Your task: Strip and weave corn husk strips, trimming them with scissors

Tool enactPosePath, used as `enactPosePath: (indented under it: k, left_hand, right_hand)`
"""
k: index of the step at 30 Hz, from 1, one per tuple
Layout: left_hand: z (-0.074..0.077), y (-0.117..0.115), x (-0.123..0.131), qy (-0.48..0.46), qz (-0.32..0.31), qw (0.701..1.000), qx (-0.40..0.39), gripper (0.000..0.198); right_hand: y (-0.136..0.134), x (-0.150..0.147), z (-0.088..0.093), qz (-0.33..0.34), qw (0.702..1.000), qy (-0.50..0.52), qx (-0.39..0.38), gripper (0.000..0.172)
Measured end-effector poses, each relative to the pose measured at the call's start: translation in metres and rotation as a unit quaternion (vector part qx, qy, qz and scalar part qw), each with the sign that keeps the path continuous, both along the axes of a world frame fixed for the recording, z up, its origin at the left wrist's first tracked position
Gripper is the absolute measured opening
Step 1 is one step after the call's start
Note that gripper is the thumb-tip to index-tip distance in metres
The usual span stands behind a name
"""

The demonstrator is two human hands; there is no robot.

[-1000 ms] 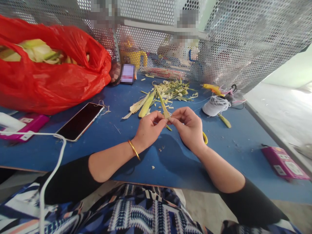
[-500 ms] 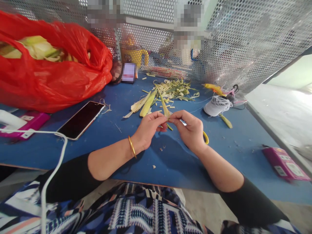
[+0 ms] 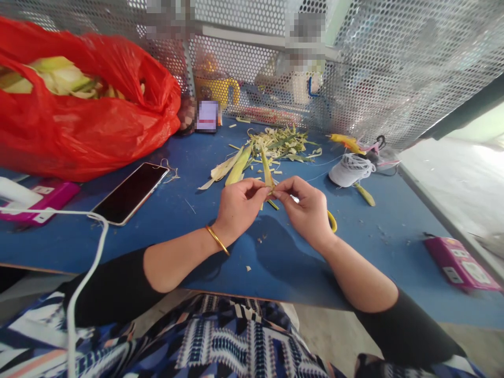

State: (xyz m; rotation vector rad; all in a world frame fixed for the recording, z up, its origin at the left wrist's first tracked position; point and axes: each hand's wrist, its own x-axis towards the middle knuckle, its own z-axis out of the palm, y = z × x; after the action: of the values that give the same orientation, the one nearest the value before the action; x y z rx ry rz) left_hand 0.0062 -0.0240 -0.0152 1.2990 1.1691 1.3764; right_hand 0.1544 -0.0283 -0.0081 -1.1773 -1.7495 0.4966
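My left hand [image 3: 244,203] and my right hand [image 3: 301,207] meet over the blue table, thumbs and forefingers pinched on the near end of a pale green corn husk [image 3: 266,167]. The husk points away from me, narrowing toward its far tip. Just beyond my left hand lie more husk leaves [image 3: 239,167], green and dry yellowish ones side by side. A heap of shredded husk [image 3: 281,143] sits behind them. The yellow handle [image 3: 333,221] of some tool shows beside my right hand, the rest of it covered by the hand.
A red plastic bag [image 3: 98,121] with husks inside fills the back left. In front of it lie a phone [image 3: 129,193] and a magenta box [image 3: 55,197] with a white cable. At right are white string [image 3: 352,170] and another magenta box [image 3: 460,262]. A perforated metal screen [image 3: 252,58] borders the back.
The held husk has turned slightly, its tip shifting right and nearer me. My left wrist has rotated a little, and both hands keep their pinch.
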Motion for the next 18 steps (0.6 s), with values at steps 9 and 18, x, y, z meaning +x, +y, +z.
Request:
enactPosePath:
  k: [9, 18]
  left_hand:
    - [0.004, -0.004, 0.000, 0.033, -0.008, 0.999, 0.030, 0.012]
    - [0.004, 0.005, 0.000, -0.151, -0.069, 0.975, -0.146, 0.018]
  right_hand:
    - [0.005, 0.002, -0.004, 0.013, 0.994, 0.099, -0.042, 0.017]
    - [0.006, 0.006, -0.001, 0.028, 0.999, 0.003, 0.044, 0.006]
